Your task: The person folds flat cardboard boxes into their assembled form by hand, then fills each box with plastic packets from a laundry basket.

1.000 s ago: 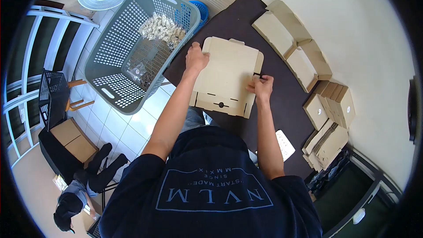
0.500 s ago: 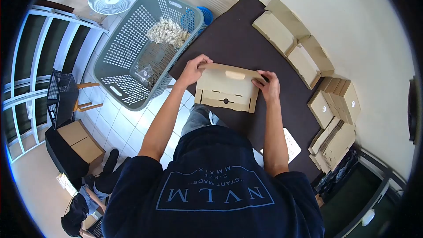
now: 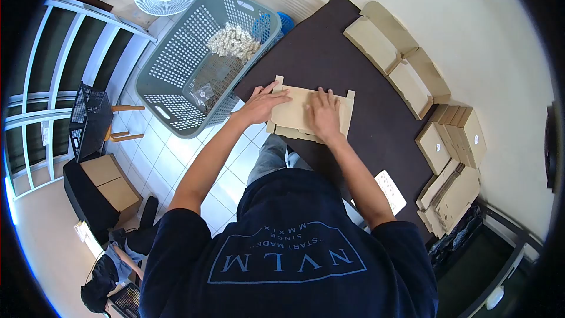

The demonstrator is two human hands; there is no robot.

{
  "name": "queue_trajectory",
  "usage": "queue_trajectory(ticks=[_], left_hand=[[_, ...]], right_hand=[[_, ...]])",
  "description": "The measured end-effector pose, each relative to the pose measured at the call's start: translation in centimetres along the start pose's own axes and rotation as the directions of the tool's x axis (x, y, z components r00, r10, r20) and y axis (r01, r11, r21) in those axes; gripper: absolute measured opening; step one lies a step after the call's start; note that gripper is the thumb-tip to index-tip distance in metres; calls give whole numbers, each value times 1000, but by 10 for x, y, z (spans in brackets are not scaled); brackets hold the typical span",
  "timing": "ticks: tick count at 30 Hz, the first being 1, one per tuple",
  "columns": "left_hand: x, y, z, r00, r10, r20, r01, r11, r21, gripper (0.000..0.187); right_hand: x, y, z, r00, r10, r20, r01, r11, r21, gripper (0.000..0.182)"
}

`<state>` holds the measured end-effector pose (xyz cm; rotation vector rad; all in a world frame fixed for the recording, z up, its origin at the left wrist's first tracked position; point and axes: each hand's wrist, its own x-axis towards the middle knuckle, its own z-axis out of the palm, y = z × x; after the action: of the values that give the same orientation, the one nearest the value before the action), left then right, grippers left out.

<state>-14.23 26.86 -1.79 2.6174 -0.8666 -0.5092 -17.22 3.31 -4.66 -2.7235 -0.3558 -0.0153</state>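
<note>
A brown cardboard box point(image 3: 296, 112), partly folded, lies on the dark table close to my body. Small tabs stick up at its two far corners. My left hand point(image 3: 263, 105) rests on its left side, fingers stretched over the panel. On the middle and right of the panel lies my right hand point(image 3: 323, 113), fingers spread and palm down, a little blurred. Neither hand is wrapped round anything.
Two open cardboard boxes point(image 3: 406, 76) stand along the table's wall side. Nearer are folded boxes point(image 3: 459, 135) and stacked flat cardboard point(image 3: 450, 197). A white sheet point(image 3: 389, 191) lies by my right forearm. Left stands a large grey basket point(image 3: 170, 70); another person point(image 3: 112, 271) sits lower left.
The box's upright panel with the cut-out is now folded down flat. My hands have gone from holding its far corners to lying on top, the right one shifting inward.
</note>
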Motion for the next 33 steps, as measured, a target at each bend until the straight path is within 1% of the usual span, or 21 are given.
queue_trajectory(ticks=[1, 2, 3, 4, 5, 7, 8, 9, 11, 13, 15, 16, 18, 20, 22, 23, 24, 26, 28, 31, 33], left_hand=[[4, 0, 2, 1000, -14, -9, 14, 999, 45, 59], [9, 4, 7, 1000, -12, -11, 12, 999, 48, 59], [16, 11, 17, 994, -38, -103, 38, 999, -8, 53], [23, 21, 24, 979, -68, -194, 56, 996, -68, 48], [30, 31, 32, 979, -65, -191, 53, 996, -71, 48], [36, 51, 48, 938, -87, -336, 70, 996, -62, 52], [38, 53, 56, 945, -107, -310, 108, 994, -14, 60], [37, 56, 59, 946, -106, -307, 105, 994, -18, 60], [35, 59, 64, 941, -144, -305, 159, 987, 24, 65], [35, 60, 65, 946, -139, -293, 160, 986, 51, 65], [35, 58, 65, 949, -134, -287, 163, 983, 81, 66], [37, 57, 64, 949, -136, -286, 169, 981, 92, 66], [33, 63, 67, 951, -138, -276, 169, 981, 92, 65], [35, 59, 61, 957, -154, -247, 168, 985, 38, 64], [32, 56, 65, 961, -130, -245, 153, 985, 78, 64], [34, 53, 66, 964, -101, -247, 133, 984, 117, 64], [32, 55, 68, 965, -103, -242, 134, 985, 112, 64], [34, 57, 67, 969, -122, -216, 164, 968, 190, 65], [35, 56, 65, 975, -131, -181, 165, 968, 188, 66], [36, 57, 64, 978, -164, -125, 185, 967, 173, 68], [37, 58, 62, 978, -181, -105, 196, 967, 162, 69]], right_hand=[[-2, -5, 3, 1000, -1, -4, 1, 1000, 0, 40], [-3, -8, 5, 1000, 11, 6, -11, 1000, -10, 44], [-4, -10, 6, 1000, 25, 18, -25, 999, -20, 49], [-3, -9, 9, 999, 28, 17, -28, 999, -22, 49], [-4, -9, 11, 1000, 26, -4, -27, 999, -43, 51], [-11, -6, 16, 999, 30, -17, -31, 997, -66, 53], [-11, -3, 17, 1000, 17, 6, -17, 995, -93, 55], [-12, -1, 19, 999, 5, 32, -1, 993, -119, 57], [-13, 0, 23, 1000, 0, 26, 3, 993, -116, 60], [-15, 1, 25, 1000, -5, 20, 7, 994, -112, 62], [-14, 1, 22, 998, -20, 67, 29, 991, -130, 64], [-10, 1, 20, 998, -19, 65, 28, 991, -130, 64], [-13, 3, 14, 990, -9, 142, 26, 993, -116, 64], [-12, 9, 11, 990, 22, 138, -3, 991, -136, 64], [-20, 18, 9, 987, 58, 151, -36, 989, -144, 64], [-23, 27, 6, 991, 19, 129, 2, 987, -161, 65], [-28, 31, 3, 993, -19, 115, 39, 983, -179, 66], [-28, 32, 6, 994, -20, 110, 41, 979, -201, 66], [-27, 30, 1, 995, -19, 97, 41, 973, -225, 65], [-28, 32, -3, 990, -23, 140, 49, 982, -183, 66], [-29, 35, -6, 988, -49, 147, 79, 976, -204, 71]])
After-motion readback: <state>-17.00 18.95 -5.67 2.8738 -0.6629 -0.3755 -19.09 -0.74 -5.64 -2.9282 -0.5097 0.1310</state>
